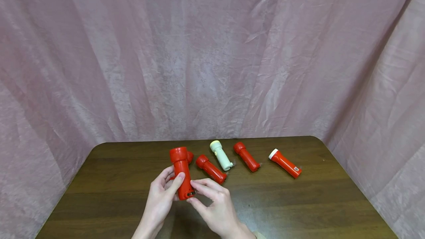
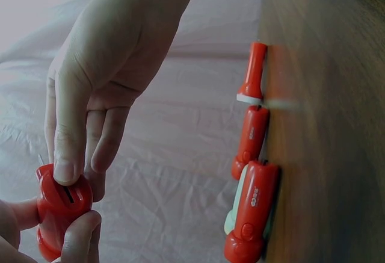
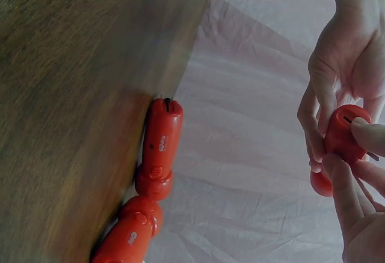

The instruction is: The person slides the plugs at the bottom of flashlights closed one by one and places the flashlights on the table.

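Observation:
A red flashlight is held in my left hand, its wide head pointing away and its tail toward me. The left thumb lies along the barrel, the fingers behind it. At the tail, my right hand pinches the end between thumb and fingertips, beside small metal prongs. In the left wrist view the right thumb presses next to a dark slot in the tail. The right wrist view shows the same red tail between both hands' fingers.
On the brown wooden table lie a red flashlight, a pale green one, another red one and a red one with a white head. One more red flashlight is partly hidden behind the held one. Pink curtains hang behind.

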A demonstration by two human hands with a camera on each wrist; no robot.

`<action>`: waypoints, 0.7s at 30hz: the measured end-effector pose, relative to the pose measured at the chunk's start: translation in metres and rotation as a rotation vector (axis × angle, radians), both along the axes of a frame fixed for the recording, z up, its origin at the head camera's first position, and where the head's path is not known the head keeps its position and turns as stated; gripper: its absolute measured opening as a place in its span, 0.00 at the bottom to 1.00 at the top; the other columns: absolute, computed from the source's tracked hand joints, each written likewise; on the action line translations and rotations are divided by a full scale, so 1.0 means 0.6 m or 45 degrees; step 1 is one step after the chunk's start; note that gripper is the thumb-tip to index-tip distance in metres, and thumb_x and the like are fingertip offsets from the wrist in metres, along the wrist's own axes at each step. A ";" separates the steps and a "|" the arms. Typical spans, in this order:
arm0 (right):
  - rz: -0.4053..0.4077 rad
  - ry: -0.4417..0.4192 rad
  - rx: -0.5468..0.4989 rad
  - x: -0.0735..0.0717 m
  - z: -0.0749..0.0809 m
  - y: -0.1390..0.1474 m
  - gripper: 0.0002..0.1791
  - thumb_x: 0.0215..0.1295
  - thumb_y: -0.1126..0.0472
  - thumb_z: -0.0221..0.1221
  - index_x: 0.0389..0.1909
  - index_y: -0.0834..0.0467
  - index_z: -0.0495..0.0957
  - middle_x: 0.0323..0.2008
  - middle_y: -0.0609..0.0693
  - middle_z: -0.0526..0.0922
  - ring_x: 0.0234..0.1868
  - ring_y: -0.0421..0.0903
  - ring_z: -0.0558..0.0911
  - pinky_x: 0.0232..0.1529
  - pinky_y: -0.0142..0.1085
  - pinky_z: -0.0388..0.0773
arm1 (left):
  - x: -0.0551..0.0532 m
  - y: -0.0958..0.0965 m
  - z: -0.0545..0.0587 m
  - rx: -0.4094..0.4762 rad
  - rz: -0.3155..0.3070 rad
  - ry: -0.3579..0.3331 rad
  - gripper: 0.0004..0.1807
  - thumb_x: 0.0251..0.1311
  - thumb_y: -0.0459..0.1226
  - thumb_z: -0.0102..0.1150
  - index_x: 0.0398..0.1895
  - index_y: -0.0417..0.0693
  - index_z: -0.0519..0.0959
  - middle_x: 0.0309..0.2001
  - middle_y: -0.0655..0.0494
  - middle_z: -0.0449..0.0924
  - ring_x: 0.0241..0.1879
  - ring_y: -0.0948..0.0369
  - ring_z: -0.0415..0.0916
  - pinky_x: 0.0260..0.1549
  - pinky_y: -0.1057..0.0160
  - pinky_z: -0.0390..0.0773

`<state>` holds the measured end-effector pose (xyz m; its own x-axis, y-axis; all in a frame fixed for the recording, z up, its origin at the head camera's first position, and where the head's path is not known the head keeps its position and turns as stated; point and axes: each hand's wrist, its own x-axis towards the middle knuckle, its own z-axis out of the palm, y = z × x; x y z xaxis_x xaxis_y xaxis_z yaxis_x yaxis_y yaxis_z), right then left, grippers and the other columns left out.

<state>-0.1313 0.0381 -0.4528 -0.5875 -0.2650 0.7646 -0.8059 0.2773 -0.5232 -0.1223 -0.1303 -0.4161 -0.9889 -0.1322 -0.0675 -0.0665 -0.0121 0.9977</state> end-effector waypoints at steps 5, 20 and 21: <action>-0.019 -0.052 0.009 0.003 0.001 0.000 0.21 0.54 0.68 0.77 0.51 0.63 0.88 0.44 0.52 0.91 0.43 0.44 0.92 0.50 0.24 0.86 | 0.001 0.001 0.000 -0.009 -0.001 0.006 0.28 0.73 0.38 0.62 0.72 0.38 0.71 0.55 0.45 0.83 0.40 0.68 0.85 0.30 0.64 0.87; -0.043 0.044 0.033 0.004 -0.001 -0.001 0.24 0.52 0.69 0.78 0.53 0.62 0.87 0.45 0.52 0.91 0.42 0.43 0.92 0.50 0.24 0.86 | 0.002 0.004 0.001 -0.015 0.019 0.010 0.26 0.73 0.38 0.63 0.70 0.38 0.72 0.52 0.49 0.83 0.39 0.68 0.85 0.29 0.64 0.86; -0.048 0.076 0.035 0.002 -0.002 -0.002 0.24 0.52 0.69 0.78 0.53 0.62 0.87 0.45 0.52 0.91 0.42 0.43 0.92 0.50 0.24 0.86 | 0.001 0.004 0.001 -0.015 0.020 0.009 0.26 0.73 0.38 0.63 0.70 0.38 0.72 0.52 0.49 0.83 0.39 0.68 0.84 0.29 0.64 0.85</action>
